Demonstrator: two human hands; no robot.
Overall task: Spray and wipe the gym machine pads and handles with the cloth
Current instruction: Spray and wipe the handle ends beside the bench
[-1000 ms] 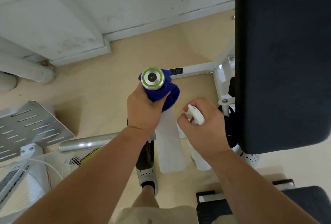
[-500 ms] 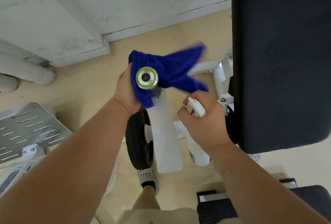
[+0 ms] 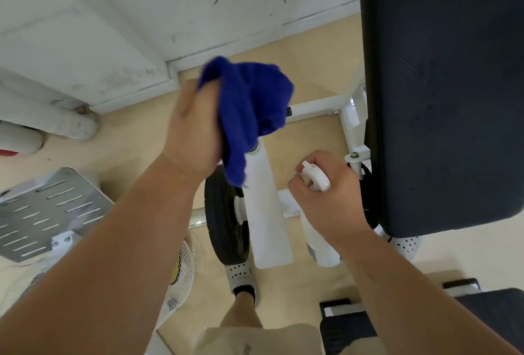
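Note:
My left hand [image 3: 192, 130] grips a blue cloth [image 3: 252, 105], bunched over the top end of the machine's white upright arm [image 3: 266, 218]. The round metal end cap of that arm is hidden under the cloth. My right hand [image 3: 329, 198] holds a white spray bottle [image 3: 317, 178] by its trigger head, nozzle toward the left, just right of the white arm. A large dark blue back pad [image 3: 442, 93] fills the right side, close to my right hand.
A black weight plate [image 3: 224, 227] hangs left of the white arm. A grey slotted footplate [image 3: 48, 212] and a white fan grille [image 3: 178, 278] lie at lower left. White wall, skirting and pipes [image 3: 48, 122] run along the back. My shoe [image 3: 243, 275] stands below.
My left hand lifted the cloth from around the handle's shaft and brought it up over the end cap, which now lies covered. The right hand with the bottle has barely moved.

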